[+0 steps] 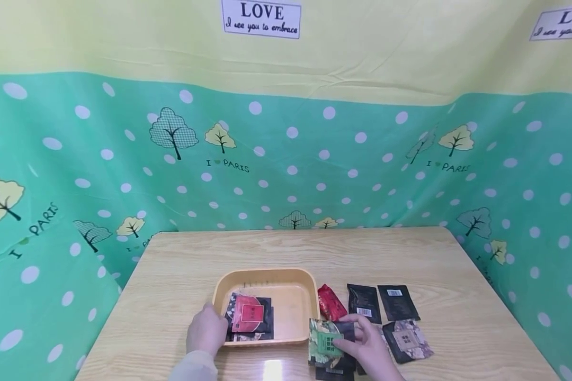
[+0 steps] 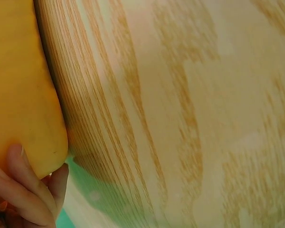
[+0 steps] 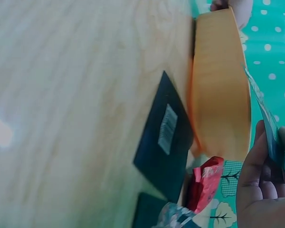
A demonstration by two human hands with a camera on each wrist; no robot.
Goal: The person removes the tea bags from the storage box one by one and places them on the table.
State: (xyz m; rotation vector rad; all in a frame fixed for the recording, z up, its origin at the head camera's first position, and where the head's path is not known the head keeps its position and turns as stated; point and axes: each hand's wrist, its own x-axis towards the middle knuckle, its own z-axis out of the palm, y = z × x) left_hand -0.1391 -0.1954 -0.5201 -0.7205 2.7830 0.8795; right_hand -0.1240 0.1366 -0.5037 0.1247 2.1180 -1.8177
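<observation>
My left hand (image 1: 207, 330) grips the left side of a yellow-orange plastic tray (image 1: 293, 312). In the left wrist view, its fingers (image 2: 26, 183) lie on the tray's outer wall (image 2: 23, 95) near a corner. Inside the tray, at its left, a pink-red packet (image 1: 250, 312) lies over dark packets. My right hand (image 1: 367, 349) pinches a green flat packet (image 1: 319, 338) with a green label, just outside the tray's front right corner. The right wrist view shows that packet (image 3: 268, 121) edge-on, raised above the table between thumb and fingers.
A crumpled red packet (image 1: 331, 302) lies by the tray's right wall. Two black packets (image 1: 364, 302) with barcode labels are further right, above a floral packet (image 1: 407, 341). Another black packet (image 1: 333, 374) is partly hidden below the held one. Patterned curtain (image 1: 291, 143) surrounds the wooden table (image 1: 167, 275).
</observation>
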